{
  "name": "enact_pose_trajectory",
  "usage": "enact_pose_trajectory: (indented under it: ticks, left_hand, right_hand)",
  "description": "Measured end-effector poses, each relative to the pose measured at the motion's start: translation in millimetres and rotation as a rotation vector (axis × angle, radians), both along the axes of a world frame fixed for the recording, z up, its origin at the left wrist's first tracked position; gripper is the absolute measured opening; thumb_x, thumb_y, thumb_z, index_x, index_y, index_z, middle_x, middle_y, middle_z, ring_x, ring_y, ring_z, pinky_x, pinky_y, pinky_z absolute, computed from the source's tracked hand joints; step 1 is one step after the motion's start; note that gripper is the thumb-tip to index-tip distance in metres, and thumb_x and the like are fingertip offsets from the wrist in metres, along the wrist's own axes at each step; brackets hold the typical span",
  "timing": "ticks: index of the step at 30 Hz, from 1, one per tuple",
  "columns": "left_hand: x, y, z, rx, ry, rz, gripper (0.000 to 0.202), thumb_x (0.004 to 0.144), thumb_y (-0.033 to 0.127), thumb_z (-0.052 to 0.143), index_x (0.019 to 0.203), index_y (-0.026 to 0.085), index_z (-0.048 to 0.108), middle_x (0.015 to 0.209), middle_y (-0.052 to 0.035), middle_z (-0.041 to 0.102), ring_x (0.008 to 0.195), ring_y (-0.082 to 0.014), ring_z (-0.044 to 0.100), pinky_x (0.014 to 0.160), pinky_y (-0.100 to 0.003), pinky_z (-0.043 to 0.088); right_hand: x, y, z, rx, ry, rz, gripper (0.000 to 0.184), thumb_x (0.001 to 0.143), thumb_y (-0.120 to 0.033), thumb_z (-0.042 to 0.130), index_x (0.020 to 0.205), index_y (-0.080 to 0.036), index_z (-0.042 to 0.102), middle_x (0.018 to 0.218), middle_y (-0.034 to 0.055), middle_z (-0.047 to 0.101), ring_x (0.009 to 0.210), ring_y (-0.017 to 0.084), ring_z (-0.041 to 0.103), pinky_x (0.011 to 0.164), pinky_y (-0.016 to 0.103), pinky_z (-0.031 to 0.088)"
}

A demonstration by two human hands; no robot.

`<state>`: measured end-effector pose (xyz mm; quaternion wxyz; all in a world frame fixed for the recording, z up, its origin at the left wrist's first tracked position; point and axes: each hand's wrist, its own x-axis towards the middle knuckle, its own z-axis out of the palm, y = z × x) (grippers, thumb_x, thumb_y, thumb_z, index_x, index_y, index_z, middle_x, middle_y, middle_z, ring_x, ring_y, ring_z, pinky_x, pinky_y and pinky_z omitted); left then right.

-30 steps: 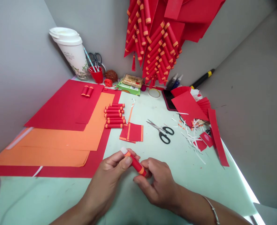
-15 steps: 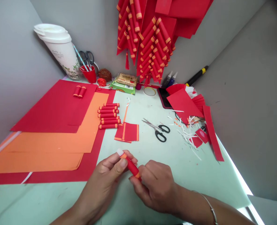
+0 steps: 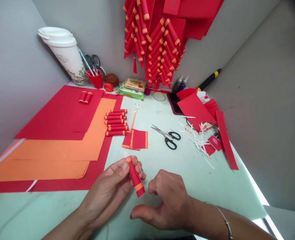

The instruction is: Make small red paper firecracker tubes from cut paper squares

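Note:
My left hand (image 3: 112, 191) is closed round a red paper roll (image 3: 135, 178) with orange bands, wound on a white stick whose tip shows at the top. The roll stands tilted above the pale green table (image 3: 177, 166). My right hand (image 3: 166, 201) hovers just to the right of the roll, off it, fingers loosely curled and thumb stretched out, holding nothing. A small stack of cut red squares with orange strips (image 3: 135, 139) lies beyond my hands. Further back lies a row of several finished red rolls (image 3: 116, 122).
Red and orange paper sheets (image 3: 62, 140) cover the left side. Black-handled scissors (image 3: 167, 136) lie at centre. Red offcuts and white scraps (image 3: 204, 133) sit at right. Two short rolls (image 3: 85, 97), a white cup (image 3: 64, 55), a red pot, snack packets and hanging roll strings (image 3: 157, 43) stand at the back.
My right hand has let go of the roll and drawn back, opening. My left hand has swung the roll more upright.

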<state>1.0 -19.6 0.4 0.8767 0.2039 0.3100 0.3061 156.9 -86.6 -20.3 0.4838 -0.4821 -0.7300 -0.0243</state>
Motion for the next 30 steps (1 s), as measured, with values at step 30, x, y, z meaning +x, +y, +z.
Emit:
enact_pose_trajectory:
  ticks: [30]
  left_hand:
    - [2.1, -11.6, -0.2, 0.827, 0.743, -0.125, 0.019, 0.092, 0.034, 0.059, 0.076, 0.026, 0.066, 0.075, -0.0006, 0.062, 0.071, -0.0193, 0.062, 0.067, -0.023, 0.048]
  right_hand:
    - [11.5, 7.1, 5.2, -0.431, 0.380, 0.195, 0.016, 0.090, -0.009, 0.055, 0.099, -0.017, 0.065, 0.078, 0.0030, 0.070, 0.070, 0.012, 0.066, 0.067, 0.021, 0.054]
